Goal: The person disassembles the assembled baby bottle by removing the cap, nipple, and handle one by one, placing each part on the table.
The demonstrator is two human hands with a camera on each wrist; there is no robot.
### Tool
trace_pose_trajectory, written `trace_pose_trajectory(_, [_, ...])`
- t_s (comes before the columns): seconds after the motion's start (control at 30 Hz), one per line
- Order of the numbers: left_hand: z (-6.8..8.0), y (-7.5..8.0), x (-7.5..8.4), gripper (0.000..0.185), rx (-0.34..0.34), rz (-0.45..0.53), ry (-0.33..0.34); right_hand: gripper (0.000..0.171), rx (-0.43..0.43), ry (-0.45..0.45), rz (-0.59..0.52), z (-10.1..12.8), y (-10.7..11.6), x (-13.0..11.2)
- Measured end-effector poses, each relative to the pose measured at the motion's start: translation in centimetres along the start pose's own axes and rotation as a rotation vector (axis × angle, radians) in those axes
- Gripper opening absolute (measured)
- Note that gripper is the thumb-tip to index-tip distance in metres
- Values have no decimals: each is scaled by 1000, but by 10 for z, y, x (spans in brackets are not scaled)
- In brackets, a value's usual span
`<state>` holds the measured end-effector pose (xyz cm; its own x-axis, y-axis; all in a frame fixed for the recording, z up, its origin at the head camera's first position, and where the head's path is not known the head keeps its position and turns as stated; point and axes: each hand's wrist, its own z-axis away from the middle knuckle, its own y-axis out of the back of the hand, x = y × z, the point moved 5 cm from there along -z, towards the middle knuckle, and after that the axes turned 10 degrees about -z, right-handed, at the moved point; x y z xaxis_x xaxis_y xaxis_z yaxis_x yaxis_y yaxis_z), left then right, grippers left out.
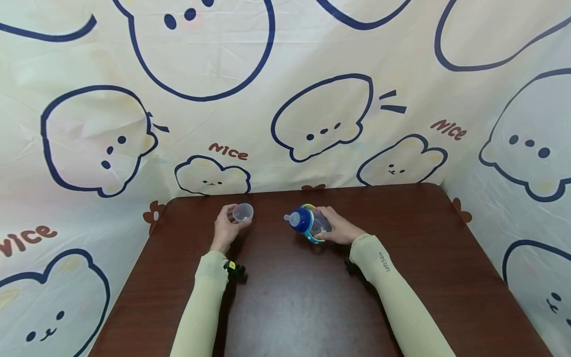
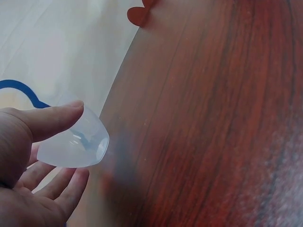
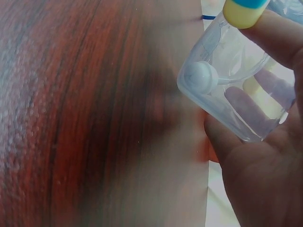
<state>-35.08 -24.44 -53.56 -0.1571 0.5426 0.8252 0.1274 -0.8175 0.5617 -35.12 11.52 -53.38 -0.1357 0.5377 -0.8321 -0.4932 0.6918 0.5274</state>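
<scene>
In the head view the left hand (image 1: 226, 228) grips a small clear plastic cup (image 1: 243, 212), its open mouth facing up toward the camera. The left wrist view shows the thumb on one side of the cup (image 2: 78, 146) and curled fingers under the other. To the right, the right hand (image 1: 339, 228) holds a baby bottle (image 1: 321, 223) tilted, its nipple pointing left toward the cup. The bottle has a blue collar and blue-and-yellow handles. Through its clear wall (image 3: 232, 90) in the right wrist view, a white weighted straw end shows inside. Cup and bottle are apart.
Both hands are over the far part of a dark brown wooden table (image 1: 285, 297). A cream cloth backdrop (image 1: 250, 119) with cartoon bears rises behind and beside the table. Small dark wrist cameras (image 1: 236, 270) are strapped at the sleeves.
</scene>
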Motion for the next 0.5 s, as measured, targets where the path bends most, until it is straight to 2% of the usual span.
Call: trace_pose_trajectory(0.5, [-1, -1, -2, 74, -2, -5, -3, 83, 4, 19, 11, -2, 0, 1])
